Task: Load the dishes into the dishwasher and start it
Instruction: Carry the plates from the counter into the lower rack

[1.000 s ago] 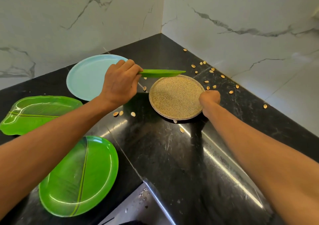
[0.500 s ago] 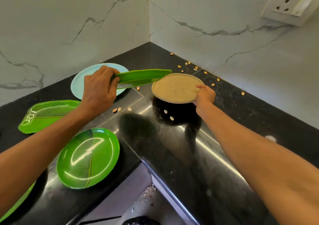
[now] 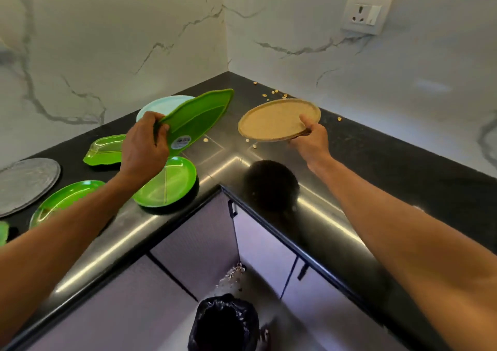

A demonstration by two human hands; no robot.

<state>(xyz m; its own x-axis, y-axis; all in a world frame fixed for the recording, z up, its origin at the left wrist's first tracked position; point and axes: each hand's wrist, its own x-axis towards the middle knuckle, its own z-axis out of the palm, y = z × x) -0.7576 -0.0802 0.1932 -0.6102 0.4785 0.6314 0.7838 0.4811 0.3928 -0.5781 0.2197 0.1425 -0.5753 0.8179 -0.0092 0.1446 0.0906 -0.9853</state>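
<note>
Gripping the near end of a green leaf-shaped plate (image 3: 199, 119), the left hand (image 3: 144, 149) has its fingers curled over the rim and holds the plate in the air, tilted steeply. The plate's underside faces the camera, with a white sticker (image 3: 183, 143) close to the fingers. The right hand (image 3: 310, 138) pinches a round tan plate (image 3: 274, 120) at its near right rim, thumb on top and fingers beneath. That plate is held above the black bench (image 3: 376, 162), roughly level, and a dark round shadow (image 3: 271, 184) lies on the bench below it.

Behind the raised leaf plate a light blue plate (image 3: 161, 106) lies flat on the bench, partly hidden. To the left lies a second leaf-shaped plate (image 3: 103, 153), and just below the left hand a round green plate (image 3: 166, 182) sits near the bench's inner corner. Another round green plate (image 3: 61, 200) shows above the left forearm, and a grey round plate (image 3: 24, 184) lies at the far left.

Small pale shells (image 3: 274, 92) are scattered on the bench toward the wall corner. The marble wall (image 3: 107, 41) rises behind, and a white socket (image 3: 367, 13) is mounted on its right side. Under the bench are pale cabinet doors (image 3: 193, 248), and on the floor stands a bin (image 3: 224, 321) lined with a black bag.
</note>
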